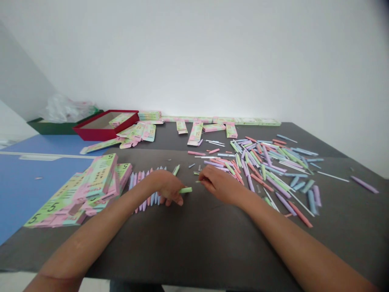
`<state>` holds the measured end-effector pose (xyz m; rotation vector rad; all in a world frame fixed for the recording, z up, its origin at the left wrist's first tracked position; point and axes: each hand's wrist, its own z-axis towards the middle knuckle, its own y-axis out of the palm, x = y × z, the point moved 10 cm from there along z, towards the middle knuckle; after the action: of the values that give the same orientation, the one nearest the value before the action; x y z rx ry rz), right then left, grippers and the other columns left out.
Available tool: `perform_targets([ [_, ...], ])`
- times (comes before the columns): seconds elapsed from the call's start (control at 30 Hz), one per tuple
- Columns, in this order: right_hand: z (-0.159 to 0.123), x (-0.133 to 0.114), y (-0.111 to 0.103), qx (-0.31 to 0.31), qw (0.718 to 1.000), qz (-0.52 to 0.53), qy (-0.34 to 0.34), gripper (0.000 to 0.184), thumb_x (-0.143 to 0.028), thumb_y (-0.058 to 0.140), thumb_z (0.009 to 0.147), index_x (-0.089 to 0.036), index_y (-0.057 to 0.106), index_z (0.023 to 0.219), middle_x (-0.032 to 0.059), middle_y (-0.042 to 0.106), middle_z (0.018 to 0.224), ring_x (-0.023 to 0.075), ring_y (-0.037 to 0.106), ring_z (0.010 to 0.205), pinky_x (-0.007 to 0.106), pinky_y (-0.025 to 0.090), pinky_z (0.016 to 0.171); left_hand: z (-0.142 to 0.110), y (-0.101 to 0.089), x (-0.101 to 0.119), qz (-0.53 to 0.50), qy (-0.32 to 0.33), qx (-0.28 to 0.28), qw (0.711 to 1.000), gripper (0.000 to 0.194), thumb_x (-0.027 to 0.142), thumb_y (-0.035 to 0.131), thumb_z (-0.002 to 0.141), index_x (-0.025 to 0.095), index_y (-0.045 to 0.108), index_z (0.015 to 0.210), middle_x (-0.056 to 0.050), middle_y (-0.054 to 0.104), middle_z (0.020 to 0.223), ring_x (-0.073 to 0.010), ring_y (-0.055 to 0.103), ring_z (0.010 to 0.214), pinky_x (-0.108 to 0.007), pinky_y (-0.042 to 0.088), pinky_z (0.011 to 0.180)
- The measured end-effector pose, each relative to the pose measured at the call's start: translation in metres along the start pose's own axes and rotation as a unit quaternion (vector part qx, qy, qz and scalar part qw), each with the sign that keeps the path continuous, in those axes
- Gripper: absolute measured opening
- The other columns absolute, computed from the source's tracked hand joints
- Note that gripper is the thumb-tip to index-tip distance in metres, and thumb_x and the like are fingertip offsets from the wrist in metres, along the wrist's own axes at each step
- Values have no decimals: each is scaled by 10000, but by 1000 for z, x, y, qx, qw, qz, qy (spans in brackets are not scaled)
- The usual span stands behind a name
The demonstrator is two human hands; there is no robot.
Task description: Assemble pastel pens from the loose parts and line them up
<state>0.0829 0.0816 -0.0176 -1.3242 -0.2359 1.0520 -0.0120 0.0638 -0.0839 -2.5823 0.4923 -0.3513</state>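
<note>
My left hand (pixel 168 187) is closed around a light green pen piece (pixel 186 190), whose end sticks out toward the right. Beneath and beside that hand lies a row of pastel pens (pixel 144 205) in purple, pink and blue, partly covered by my wrist. My right hand (pixel 217 182) is in a pinch just across from it, with a tiny pale green part (pixel 198 181) at its fingertips, too small to name. Right of this hand spreads a loose pile of pen parts (pixel 267 162): purple, coral, green and blue barrels, caps and thin white refills.
Printed pink-and-green boxes (pixel 97 178) are stacked at the left. More flat boxes (pixel 194 133) lie toward the back, and a row of boxes (pixel 243 121) lines the wall. A red tray (pixel 106 121) and a green tray (pixel 54 127) with plastic bags stand at the back left.
</note>
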Motion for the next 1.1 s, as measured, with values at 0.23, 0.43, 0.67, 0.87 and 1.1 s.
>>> perform_targets([
  [0.23,-6,-26,-2,-17,999,21,-27,75,-131,478,865,-167,535,896,43,524,900,142,483,814,268,375,729,6,2,-4,-16,3,-3,1000,248,280,498,839,153,670,966,-101,729,890,-187,662,701,-228,475,529],
  [0.43,-5,-26,0,-13,1000,7,-16,71,-123,479,857,-165,528,890,44,515,908,145,485,832,269,385,745,4,1,-3,-17,5,3,1000,248,309,501,843,160,650,974,-96,729,873,-180,658,685,-215,455,507],
  [0.67,-5,-32,3,-25,999,-9,-19,73,-150,454,883,-158,527,888,53,516,906,151,488,834,279,393,744,1,2,1,-18,11,0,1000,262,279,484,852,148,639,1018,-118,724,887,-198,661,711,-231,457,523],
  [0.87,-5,-37,5,2,1000,3,-16,105,-155,428,894,-162,528,926,61,512,924,160,490,852,284,396,743,4,3,-1,-22,8,-6,1000,250,261,499,838,145,644,1004,-124,721,902,-205,663,711,-260,490,561],
  [1.1,-7,-38,7,0,999,49,-14,177,-91,429,863,-172,486,1009,61,508,969,154,491,852,283,395,756,3,3,0,-16,6,-5,1000,273,310,495,847,138,637,1003,-126,723,889,-206,661,687,-276,492,567],
])
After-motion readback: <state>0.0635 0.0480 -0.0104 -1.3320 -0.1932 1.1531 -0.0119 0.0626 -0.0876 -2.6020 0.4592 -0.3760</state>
